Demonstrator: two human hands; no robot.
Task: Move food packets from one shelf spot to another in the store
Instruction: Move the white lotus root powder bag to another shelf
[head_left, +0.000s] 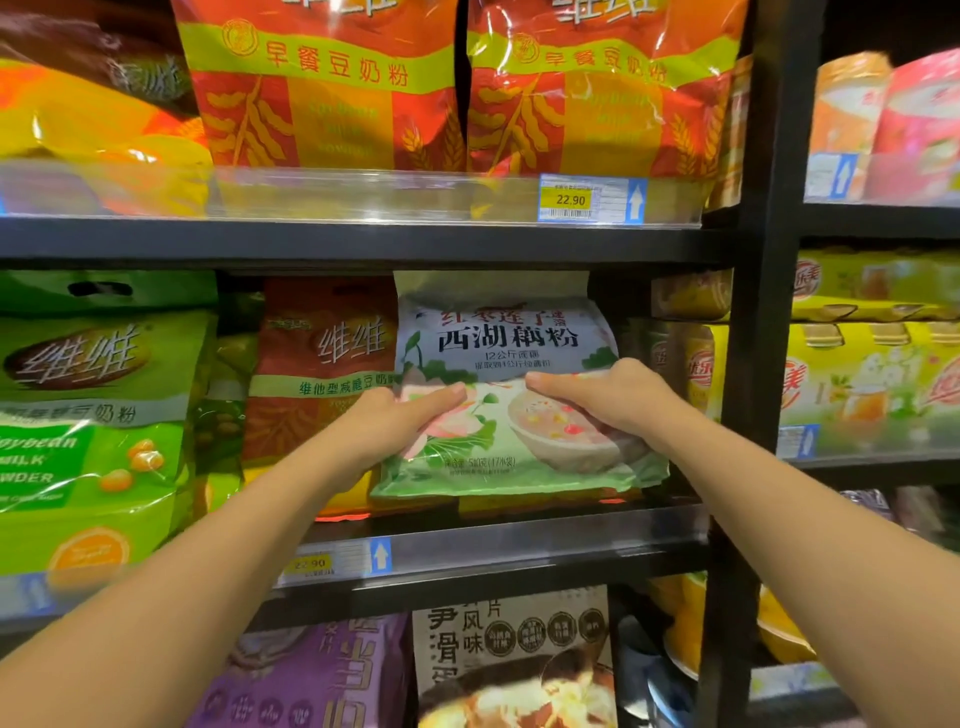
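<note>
Here both hands grip one pale green lotus-root packet (511, 395) in the middle shelf (519, 535), just right of the frame's centre. The left hand (395, 415) clamps its lower-left edge at about eight o'clock of the packet, thumb laid across the printed face; the right hand (608, 397) clamps the right edge at about three o'clock, thumb likewise on the front. The fingers behind the film are hidden.

The packet stands upright, printed face toward the camera, text reading level. Its long axis runs from twelve to six o'clock, the sealed top tucked under the shelf board above and the bottom seal hanging at the shelf's front lip, a little proud of it. An orange soy-milk bag (322, 374) stands touching it at nine o'clock; yellow boxed cups (691, 364) sit near it at three o'clock.

To do this step well, I judge the grip should stay even on both sides so the soft bag does not fold, and the top should be eased clear of the board above before any sideways travel. Whether it is going in or coming out cannot be told from this view.
</note>
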